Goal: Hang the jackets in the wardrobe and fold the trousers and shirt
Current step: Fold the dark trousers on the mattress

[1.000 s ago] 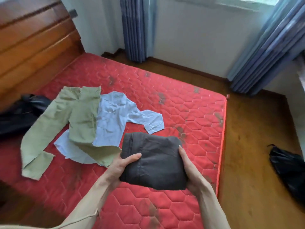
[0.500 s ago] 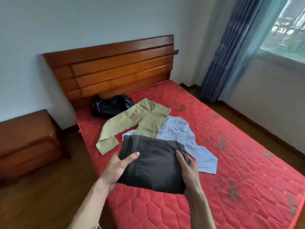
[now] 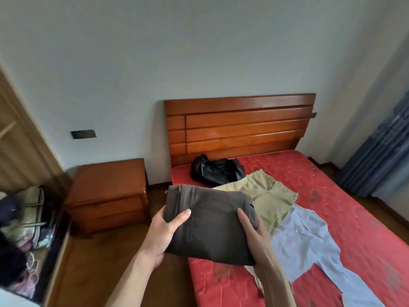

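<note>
A bedroom with pale grey walls and a dark wooden floor holds a bed with a red quilted mattress [image 3: 332, 196] on the right. Near the middle, the left hand [image 3: 161, 233] and the right hand [image 3: 256, 238] grip a folded dark grey pair of trousers [image 3: 210, 222] from opposite sides, each thumb lying on top and the fingers tucked underneath, so the bundle is lifted above the near left edge of the mattress and the floor beside it. Just right of the bundle, a pair of olive-green trousers [image 3: 267, 196] lies spread flat on the mattress, and a pale blue long-sleeved shirt [image 3: 309, 247] lies crumpled to its near right, overlapping it. Farther back, a black leather bag [image 3: 214, 171] rests on the mattress against the reddish-brown slatted wooden headboard [image 3: 241, 125]. To the left of the bed stands a matching wooden bedside cabinet [image 3: 108, 196]. At the far left edge, blurred bundles of fabric [image 3: 28, 218] lie in a dark compartment. Blue curtains [image 3: 380, 156] hang at the right.
</note>
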Available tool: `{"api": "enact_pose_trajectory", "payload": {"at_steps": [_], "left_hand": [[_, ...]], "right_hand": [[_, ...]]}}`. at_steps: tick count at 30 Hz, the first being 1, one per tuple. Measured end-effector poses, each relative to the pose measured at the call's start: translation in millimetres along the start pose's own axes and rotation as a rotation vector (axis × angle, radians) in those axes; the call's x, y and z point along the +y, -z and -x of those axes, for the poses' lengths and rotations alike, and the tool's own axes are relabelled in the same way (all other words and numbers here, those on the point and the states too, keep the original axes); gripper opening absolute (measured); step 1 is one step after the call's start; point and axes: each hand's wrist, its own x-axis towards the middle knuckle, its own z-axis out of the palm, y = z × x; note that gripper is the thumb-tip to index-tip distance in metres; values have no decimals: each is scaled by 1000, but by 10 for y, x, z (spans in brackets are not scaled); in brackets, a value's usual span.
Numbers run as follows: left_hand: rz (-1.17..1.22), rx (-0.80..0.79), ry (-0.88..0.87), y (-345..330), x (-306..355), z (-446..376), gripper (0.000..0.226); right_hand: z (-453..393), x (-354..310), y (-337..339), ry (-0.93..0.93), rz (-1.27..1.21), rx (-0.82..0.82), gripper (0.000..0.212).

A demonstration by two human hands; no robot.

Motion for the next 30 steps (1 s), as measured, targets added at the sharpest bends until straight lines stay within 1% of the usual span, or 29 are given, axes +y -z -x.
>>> {"api": "enact_pose_trajectory", "payload": {"at_steps": [2,3,6,8,10,12,14,15,16,18,21,24,27,30], "left_hand": [[2,42,-13,349,92,-131,43],[3,61,-20,524,137,-178,43],[18,138,-31,1017,264,-226,39],[26,192,-36,1322,311,-238,39],[27,251,-45,1609,333,-258,42],[26,316,-71,1872,361,-266,50],[28,372,-81,2129,390,-275,63],[31,397,-88,2253,409,-271,65],[42,416,-94,2367,434,-272,64],[68,460,-93,2599,477,-299,60],[77,540,-97,2890,590,-398,44],[101,615,-110,3136,698,-588,37],[118,690,-100,3384,792,-855,46],[113,772,-93,3615,922,-1153,58]], "right_hand": [[-113,-12,-441,47,-10,0,25],[-157,-18,-648,60,-18,-18,23],[-274,-26,-1213,88,28,-55,23],[-352,-13,-1544,71,45,-99,23],[-437,18,-1849,53,94,-166,28],[-518,24,-2150,27,179,-265,33],[-613,15,-2449,-23,234,-350,22],[-662,19,-2594,-48,247,-387,17],[-702,16,-2744,-59,247,-424,17],[-771,20,-3061,-46,214,-449,22],[-906,40,-3537,16,162,-472,24],[-1142,48,-3986,49,154,-536,23],[-1460,2,-4406,51,149,-593,21],[-1784,-65,-4843,32,151,-658,28]]}}
